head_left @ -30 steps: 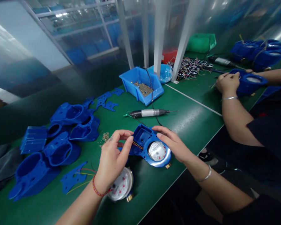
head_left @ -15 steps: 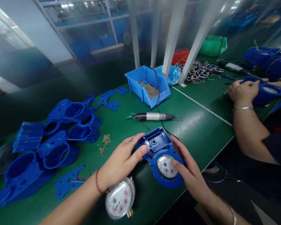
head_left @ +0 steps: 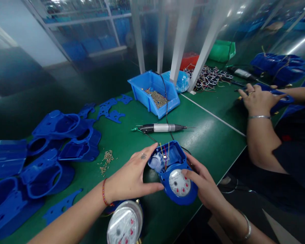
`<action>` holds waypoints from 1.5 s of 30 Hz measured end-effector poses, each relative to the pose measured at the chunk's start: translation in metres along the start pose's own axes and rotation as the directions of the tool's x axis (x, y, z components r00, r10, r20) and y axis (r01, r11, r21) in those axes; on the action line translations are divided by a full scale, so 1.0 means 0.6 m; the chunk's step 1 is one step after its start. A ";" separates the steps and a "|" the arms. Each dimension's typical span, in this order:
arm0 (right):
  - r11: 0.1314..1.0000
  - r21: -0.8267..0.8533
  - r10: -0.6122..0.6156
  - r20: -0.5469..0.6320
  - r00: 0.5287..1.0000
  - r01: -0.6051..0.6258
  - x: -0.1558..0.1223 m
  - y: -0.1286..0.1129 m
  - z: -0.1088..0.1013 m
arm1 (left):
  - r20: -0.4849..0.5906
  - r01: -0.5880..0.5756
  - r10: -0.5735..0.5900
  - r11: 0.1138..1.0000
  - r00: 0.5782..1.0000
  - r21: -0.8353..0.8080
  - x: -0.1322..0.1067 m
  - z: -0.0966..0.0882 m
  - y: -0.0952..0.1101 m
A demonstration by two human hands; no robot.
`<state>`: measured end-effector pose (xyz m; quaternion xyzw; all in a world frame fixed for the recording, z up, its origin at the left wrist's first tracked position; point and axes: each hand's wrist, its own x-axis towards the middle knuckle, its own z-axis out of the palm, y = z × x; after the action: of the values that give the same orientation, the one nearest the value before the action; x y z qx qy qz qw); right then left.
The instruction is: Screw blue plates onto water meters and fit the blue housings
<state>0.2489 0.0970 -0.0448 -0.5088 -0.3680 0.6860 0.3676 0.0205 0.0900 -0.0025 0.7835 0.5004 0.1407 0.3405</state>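
Note:
A blue water meter housing (head_left: 190,196) sits between my two hands, its rectangular compartment at the far end. In its round opening is a white dial (head_left: 179,183) with red pointers. Thin yellow and red wires (head_left: 165,155) stand up from the compartment. My left hand (head_left: 133,173) holds the housing's left side, fingers at the upper corner and thumb by the lower edge. Around the right side curls my right hand (head_left: 205,184), its thumb on the dial. Below my left wrist lies another round meter (head_left: 125,222) with a clear cover and brass fitting.
An electric screwdriver (head_left: 160,127) lies beyond the housing. Behind it stands a blue bin (head_left: 152,96) of small screws. Loose screws (head_left: 106,161), blue flat plates (head_left: 115,116) and blue housings (head_left: 64,122) spread leftward. On the right, a co-worker's hand (head_left: 259,100) handles another blue housing.
The wires now stand upright out of the compartment. My left thumb has moved from over the compartment down to the housing's lower left edge. The view has shifted slightly.

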 end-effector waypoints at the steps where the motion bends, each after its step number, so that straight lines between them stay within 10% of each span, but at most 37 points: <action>1: 1.000 0.005 -0.006 0.003 1.000 0.006 0.003 0.000 0.001 | -0.013 0.011 -0.011 1.000 1.000 0.009 -0.003 0.004 -0.001; 37: 0.993 -0.110 -0.048 -0.109 0.993 0.036 -0.001 -0.012 0.038 | -0.019 -0.148 0.151 0.981 0.988 0.125 0.029 0.021 -0.021; 45: 0.997 -0.005 0.075 0.013 0.997 -0.075 0.001 -0.015 0.016 | -0.116 -0.072 0.102 0.969 0.988 0.235 0.016 0.008 0.001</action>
<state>0.2406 0.1003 -0.0353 -0.5185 -0.3527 0.7018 0.3379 0.0283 0.0964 -0.0070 0.8283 0.4991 0.1463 0.2082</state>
